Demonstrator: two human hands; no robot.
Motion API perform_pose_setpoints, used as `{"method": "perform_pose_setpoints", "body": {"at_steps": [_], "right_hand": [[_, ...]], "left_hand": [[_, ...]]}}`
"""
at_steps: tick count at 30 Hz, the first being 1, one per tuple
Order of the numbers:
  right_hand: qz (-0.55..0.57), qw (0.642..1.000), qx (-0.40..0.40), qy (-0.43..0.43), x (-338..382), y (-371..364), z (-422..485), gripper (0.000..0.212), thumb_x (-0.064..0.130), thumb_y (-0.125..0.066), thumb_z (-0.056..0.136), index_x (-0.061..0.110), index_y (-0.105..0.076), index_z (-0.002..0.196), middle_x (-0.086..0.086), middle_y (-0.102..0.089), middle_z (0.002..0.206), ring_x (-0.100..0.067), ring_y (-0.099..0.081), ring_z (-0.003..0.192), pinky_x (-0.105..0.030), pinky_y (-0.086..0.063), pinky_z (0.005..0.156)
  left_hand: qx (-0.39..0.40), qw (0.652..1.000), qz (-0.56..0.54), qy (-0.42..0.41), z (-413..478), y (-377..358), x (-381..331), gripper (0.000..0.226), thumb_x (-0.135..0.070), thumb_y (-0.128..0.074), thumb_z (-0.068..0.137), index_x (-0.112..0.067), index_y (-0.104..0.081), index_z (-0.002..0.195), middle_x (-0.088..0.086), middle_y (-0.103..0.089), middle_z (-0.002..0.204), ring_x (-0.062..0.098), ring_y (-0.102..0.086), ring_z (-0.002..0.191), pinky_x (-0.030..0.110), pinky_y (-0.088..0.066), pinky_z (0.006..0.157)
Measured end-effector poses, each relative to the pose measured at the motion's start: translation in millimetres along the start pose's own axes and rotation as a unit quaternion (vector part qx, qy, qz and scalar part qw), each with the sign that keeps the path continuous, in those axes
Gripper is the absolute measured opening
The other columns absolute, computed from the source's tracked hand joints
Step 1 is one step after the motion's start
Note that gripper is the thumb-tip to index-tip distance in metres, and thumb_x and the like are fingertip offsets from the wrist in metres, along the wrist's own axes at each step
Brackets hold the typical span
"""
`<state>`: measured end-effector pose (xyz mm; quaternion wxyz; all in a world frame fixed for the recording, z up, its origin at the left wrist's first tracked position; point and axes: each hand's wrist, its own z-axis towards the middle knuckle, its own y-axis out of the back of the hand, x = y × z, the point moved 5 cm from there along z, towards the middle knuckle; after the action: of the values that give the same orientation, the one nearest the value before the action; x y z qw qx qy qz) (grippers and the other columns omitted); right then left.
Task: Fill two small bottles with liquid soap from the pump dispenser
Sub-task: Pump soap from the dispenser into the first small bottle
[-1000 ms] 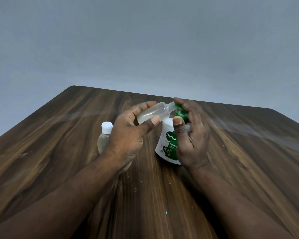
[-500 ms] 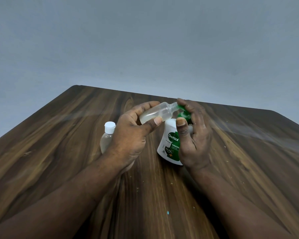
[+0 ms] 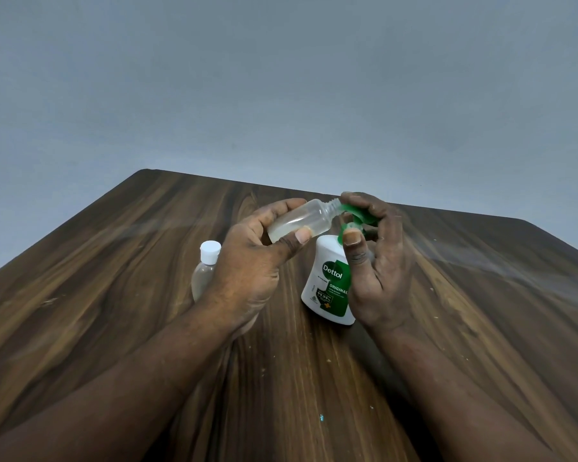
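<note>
dispenser (image 3: 327,285) white-green | pump head (image 3: 359,215) green | cap (image 3: 210,251) white | table (image 3: 114,295) brown woodgrain

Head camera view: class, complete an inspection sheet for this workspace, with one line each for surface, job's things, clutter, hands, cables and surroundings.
Surface: dark wood-grain table.
Job's things: open bottle tilted, mouth at the green pump head, some pale liquid inside; capped bottle upright, partly hidden behind the left hand; pump dispenser upright on the table.
Clutter: pale crumbs; one teal speck.
Hands: left hand grips the open bottle; right hand curls over the pump head, thumb beneath.
Cables: nothing seen.
Surroundings: plain grey wall.
</note>
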<state>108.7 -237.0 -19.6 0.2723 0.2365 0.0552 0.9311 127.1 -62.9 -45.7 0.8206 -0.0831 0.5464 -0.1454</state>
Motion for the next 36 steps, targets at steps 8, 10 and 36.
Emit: {"method": "perform_pose_setpoints", "body": {"at_steps": [8,10,36], "right_hand": [[-0.017,1.0,-0.026,0.004,-4.2,2.9,-3.2,0.066,0.061,-0.044,0.104,0.005,-0.064,0.133,-0.003,-0.065,0.128,-0.023,-0.066,0.116,-0.049,-0.057,0.089],[-0.012,1.0,-0.025,0.002,-6.8,1.6,-5.6,0.065,0.06,-0.045,0.104,0.004,-0.064,0.132,-0.005,-0.066,0.129,-0.026,-0.066,0.116,-0.051,-0.057,0.089],[0.01,1.0,-0.015,-0.01,-8.3,-2.6,-9.4,0.063,0.06,-0.047,0.103,0.006,-0.059,0.134,-0.006,-0.064,0.132,-0.026,-0.064,0.12,-0.05,-0.056,0.092]], "left_hand": [[0.002,1.0,-0.015,0.001,-1.9,-2.8,-1.7,0.039,-0.005,-0.074,0.091,-0.012,-0.07,0.13,0.008,-0.073,0.129,0.022,-0.069,0.122,0.034,-0.058,0.099],[0.001,1.0,-0.011,0.001,-2.2,-2.7,-1.2,0.038,-0.004,-0.074,0.092,-0.012,-0.07,0.129,0.007,-0.073,0.128,0.021,-0.069,0.122,0.032,-0.058,0.097],[-0.002,1.0,0.007,0.001,-2.3,0.0,0.5,0.038,-0.006,-0.075,0.092,-0.017,-0.072,0.128,0.004,-0.074,0.126,0.021,-0.069,0.121,0.033,-0.059,0.097]]}}
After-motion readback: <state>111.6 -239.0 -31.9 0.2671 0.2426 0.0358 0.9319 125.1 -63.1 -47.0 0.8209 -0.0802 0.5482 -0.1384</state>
